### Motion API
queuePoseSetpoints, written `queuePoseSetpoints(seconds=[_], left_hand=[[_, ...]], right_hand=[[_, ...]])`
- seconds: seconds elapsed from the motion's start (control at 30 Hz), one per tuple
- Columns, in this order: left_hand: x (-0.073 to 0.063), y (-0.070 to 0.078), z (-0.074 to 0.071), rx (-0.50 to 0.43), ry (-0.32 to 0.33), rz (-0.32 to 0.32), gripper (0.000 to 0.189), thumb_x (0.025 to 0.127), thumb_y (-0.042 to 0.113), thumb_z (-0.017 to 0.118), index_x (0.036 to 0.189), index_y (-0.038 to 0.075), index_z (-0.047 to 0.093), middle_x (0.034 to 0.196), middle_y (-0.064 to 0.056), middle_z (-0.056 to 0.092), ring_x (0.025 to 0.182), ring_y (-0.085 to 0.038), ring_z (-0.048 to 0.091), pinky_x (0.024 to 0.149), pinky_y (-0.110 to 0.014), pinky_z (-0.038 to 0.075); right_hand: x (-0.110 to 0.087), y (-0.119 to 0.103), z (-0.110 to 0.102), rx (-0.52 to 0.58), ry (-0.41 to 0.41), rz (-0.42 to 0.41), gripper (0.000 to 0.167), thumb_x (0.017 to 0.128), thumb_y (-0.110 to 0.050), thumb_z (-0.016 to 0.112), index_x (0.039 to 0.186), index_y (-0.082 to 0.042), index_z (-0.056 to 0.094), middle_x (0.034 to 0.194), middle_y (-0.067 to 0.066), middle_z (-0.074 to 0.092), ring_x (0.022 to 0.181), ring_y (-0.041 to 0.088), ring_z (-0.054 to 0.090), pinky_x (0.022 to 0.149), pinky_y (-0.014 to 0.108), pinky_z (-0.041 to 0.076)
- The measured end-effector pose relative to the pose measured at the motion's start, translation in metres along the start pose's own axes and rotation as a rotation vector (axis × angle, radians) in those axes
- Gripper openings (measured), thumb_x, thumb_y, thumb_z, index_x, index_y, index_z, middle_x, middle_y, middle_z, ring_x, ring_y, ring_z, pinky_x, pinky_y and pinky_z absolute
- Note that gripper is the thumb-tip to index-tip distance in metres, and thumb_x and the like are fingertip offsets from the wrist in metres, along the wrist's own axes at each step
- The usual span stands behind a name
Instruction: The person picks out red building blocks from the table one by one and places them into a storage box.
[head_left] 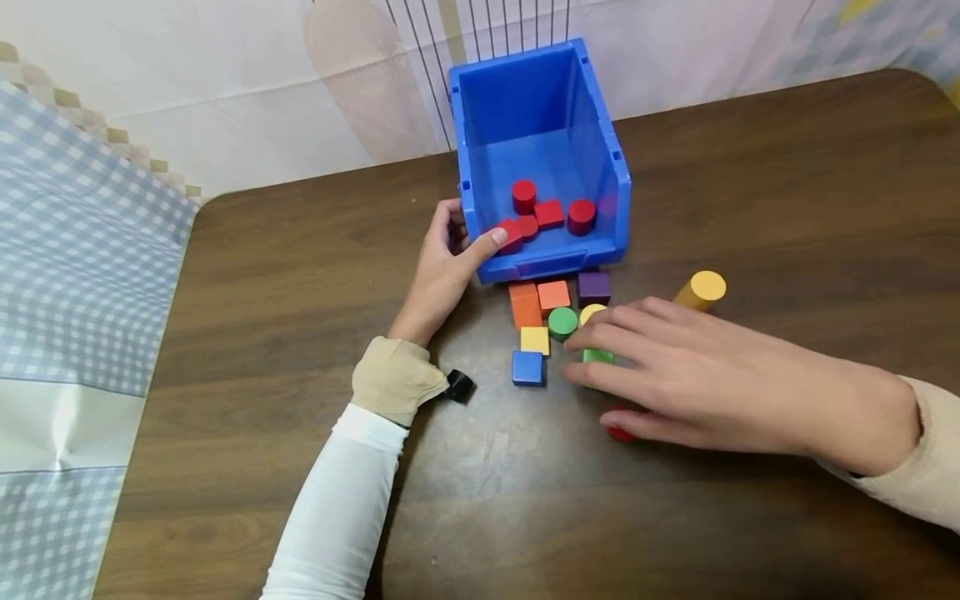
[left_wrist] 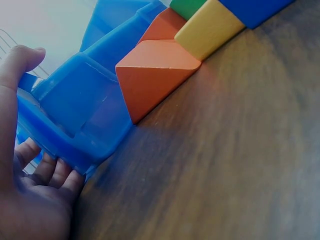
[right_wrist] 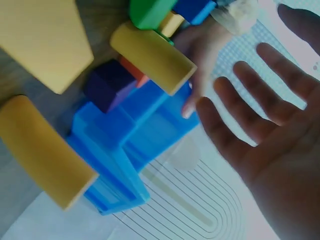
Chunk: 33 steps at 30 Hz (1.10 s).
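My left hand [head_left: 447, 267] grips the front left corner of a blue plastic bin [head_left: 618, 192], thumb over the rim and fingers along the outside; the left wrist view shows the fingertips under its edge. Several red blocks [head_left: 550, 214] lie inside the bin near its front. My right hand [head_left: 667, 375] is over the loose blocks, its fingers straight and spread, and the right wrist view shows nothing between them. Partly hidden beneath it are a green block [head_left: 597, 356] and a yellow cylinder [head_left: 591, 314]. A red piece [head_left: 619, 434] shows at the thumb.
In front of the bin stand orange blocks [head_left: 527, 307], a purple block [head_left: 594, 288], a green cylinder [head_left: 562, 323], a yellow block [head_left: 535, 341] and a blue block [head_left: 528, 368]. A tall yellow cylinder [head_left: 707, 287] stands to the right. Behind the wooden table [head_left: 285, 333] hangs a curtain [head_left: 247, 75].
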<state>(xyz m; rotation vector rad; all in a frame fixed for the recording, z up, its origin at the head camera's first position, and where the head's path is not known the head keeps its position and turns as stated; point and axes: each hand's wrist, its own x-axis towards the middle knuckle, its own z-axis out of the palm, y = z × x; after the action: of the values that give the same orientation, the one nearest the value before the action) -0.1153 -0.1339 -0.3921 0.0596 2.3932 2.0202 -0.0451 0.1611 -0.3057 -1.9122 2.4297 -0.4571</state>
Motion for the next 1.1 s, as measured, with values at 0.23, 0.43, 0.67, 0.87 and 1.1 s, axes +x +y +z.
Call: queuePoseSetpoints(seconds=[0.23,0.43,0.67,0.87,1.1], left_hand=[[-0.001,-0.003,0.000,-0.006,0.004,-0.001,0.065,0.095,0.038,0.074,0.144,0.006,0.046,0.136,-0.012,0.057,0.122,-0.023,0.057,0.108,-0.037,0.052],[-0.001,-0.003,-0.002,-0.002,0.003,-0.010,0.064,0.095,0.038,0.073,0.143,0.006,0.046,0.136,-0.011,0.057,0.122,-0.023,0.057,0.108,-0.037,0.051],[0.000,-0.002,-0.001,-0.001,-0.004,-0.008,0.064,0.095,0.039,0.073,0.144,0.008,0.046,0.137,-0.011,0.057,0.123,-0.022,0.058,0.108,-0.036,0.052],[-0.001,-0.002,0.000,-0.006,0.000,-0.005,0.063,0.095,0.037,0.073,0.144,0.007,0.046,0.136,-0.012,0.057,0.122,-0.023,0.057,0.107,-0.036,0.052],[0.000,-0.003,0.000,-0.021,-0.002,0.008,0.063,0.095,0.036,0.073,0.143,0.004,0.046,0.134,-0.015,0.058,0.120,-0.023,0.058,0.106,-0.035,0.052]], right_hand=[[-0.009,-0.005,0.015,0.013,0.176,-0.093,0.035,0.111,-0.041,0.048,0.120,-0.020,0.074,0.117,-0.004,0.071,0.107,0.018,0.064,0.085,0.040,0.055],[-0.008,-0.007,0.027,0.020,0.328,-0.197,0.031,0.111,-0.032,0.048,0.105,-0.018,0.075,0.101,-0.005,0.069,0.093,0.015,0.063,0.080,0.035,0.049],[-0.011,-0.003,0.038,0.037,0.368,-0.242,0.030,0.111,-0.031,0.050,0.102,-0.017,0.075,0.097,-0.006,0.067,0.089,0.015,0.062,0.080,0.034,0.048],[-0.018,0.004,0.043,0.014,0.303,-0.231,0.029,0.110,-0.032,0.049,0.106,-0.018,0.074,0.100,-0.006,0.067,0.090,0.014,0.061,0.081,0.035,0.049],[-0.028,0.005,0.040,-0.068,0.050,-0.131,0.026,0.103,-0.038,0.062,0.123,-0.023,0.070,0.117,-0.003,0.066,0.102,0.019,0.058,0.085,0.042,0.048]])
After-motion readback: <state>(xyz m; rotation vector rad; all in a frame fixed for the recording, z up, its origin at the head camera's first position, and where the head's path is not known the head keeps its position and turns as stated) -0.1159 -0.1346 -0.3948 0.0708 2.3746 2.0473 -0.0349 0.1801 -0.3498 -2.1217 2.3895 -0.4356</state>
